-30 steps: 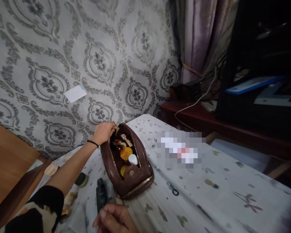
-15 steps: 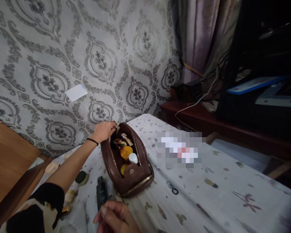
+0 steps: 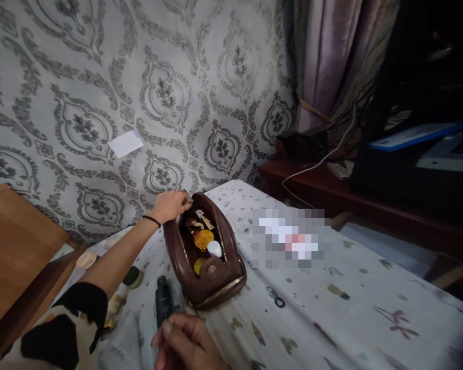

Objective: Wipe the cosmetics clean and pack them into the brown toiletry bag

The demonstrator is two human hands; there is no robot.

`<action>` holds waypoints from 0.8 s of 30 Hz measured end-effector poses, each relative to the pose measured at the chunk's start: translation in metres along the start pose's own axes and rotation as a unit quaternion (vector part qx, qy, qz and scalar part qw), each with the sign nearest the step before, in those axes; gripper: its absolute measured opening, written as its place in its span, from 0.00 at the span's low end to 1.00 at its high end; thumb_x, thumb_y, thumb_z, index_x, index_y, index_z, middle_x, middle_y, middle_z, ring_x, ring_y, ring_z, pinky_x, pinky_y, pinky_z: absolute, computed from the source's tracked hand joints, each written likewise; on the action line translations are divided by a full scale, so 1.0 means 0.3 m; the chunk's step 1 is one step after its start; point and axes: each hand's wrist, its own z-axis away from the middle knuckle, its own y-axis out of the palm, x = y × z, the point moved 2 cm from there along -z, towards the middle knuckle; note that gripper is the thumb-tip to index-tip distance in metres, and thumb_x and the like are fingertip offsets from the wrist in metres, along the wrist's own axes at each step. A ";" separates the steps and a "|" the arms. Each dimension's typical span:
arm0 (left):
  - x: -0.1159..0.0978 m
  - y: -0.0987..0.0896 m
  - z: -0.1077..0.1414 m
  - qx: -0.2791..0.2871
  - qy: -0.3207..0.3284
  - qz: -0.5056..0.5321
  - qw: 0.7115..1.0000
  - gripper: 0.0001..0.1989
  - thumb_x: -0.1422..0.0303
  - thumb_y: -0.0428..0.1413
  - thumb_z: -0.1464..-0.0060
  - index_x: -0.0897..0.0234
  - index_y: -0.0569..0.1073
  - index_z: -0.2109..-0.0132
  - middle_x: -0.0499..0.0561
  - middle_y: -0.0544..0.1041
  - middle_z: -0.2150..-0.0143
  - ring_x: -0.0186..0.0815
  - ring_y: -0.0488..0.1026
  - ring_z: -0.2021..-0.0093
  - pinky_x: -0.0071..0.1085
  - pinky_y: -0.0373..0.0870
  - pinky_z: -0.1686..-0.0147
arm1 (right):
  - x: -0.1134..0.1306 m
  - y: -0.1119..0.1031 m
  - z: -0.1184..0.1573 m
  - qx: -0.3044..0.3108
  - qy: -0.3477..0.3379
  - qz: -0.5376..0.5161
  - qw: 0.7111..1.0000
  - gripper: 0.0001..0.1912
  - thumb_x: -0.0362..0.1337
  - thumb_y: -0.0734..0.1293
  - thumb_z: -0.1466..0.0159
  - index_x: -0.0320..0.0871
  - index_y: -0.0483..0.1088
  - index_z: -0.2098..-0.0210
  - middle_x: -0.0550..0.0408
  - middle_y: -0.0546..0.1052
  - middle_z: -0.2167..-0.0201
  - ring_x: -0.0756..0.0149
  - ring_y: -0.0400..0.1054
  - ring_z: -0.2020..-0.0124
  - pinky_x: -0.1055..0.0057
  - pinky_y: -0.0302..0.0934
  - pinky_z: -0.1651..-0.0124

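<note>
A brown leather bag lies unzipped on the patterned white cloth, with orange, yellow and white containers and smaller items inside. At the bag's far left edge, my left hand is closed on its rim, a black band around the wrist. My right hand is near the bottom of the view, its fingers curled with thumb and index close together; what they hold, if anything, cannot be made out. Just beyond its fingers lies a dark bottle, partly hidden by the hand.
Left of the bag are a dark-lidded jar and several small items. A wooden piece of furniture stands at the left. A blurred patch covers something right of the bag. Behind is a dark red shelf with cables.
The whole view has shifted slightly. My left hand keeps its grip at the bag's edge, and my right hand is still beside the dark bottle.
</note>
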 end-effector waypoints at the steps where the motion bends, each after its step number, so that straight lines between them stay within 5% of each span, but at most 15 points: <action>1: -0.001 -0.001 0.000 0.000 0.001 -0.001 1.000 0.14 0.57 0.51 0.38 0.58 0.77 0.56 0.55 0.82 0.60 0.47 0.78 0.56 0.34 0.69 0.61 | 0.000 0.000 0.000 -0.001 0.000 0.000 1.000 0.43 0.77 0.66 0.62 0.41 0.66 0.72 0.61 0.69 0.82 0.77 0.56 0.85 0.77 0.47 0.79; 16: 0.002 0.013 -0.005 -0.008 0.028 0.005 1.000 0.18 0.50 0.53 0.42 0.57 0.79 0.61 0.53 0.82 0.61 0.45 0.79 0.58 0.32 0.67 0.64 | 0.019 0.013 0.005 0.009 -0.005 -0.001 1.000 0.42 0.76 0.66 0.60 0.42 0.65 0.73 0.61 0.67 0.83 0.77 0.55 0.86 0.76 0.46 0.79; 24: -0.024 0.031 -0.007 -0.004 0.060 0.006 0.998 0.18 0.52 0.52 0.40 0.59 0.77 0.55 0.57 0.80 0.55 0.47 0.78 0.55 0.35 0.69 0.59 | 0.017 0.014 0.001 0.009 0.003 0.000 1.000 0.41 0.76 0.66 0.61 0.42 0.65 0.74 0.61 0.67 0.84 0.77 0.54 0.86 0.77 0.44 0.80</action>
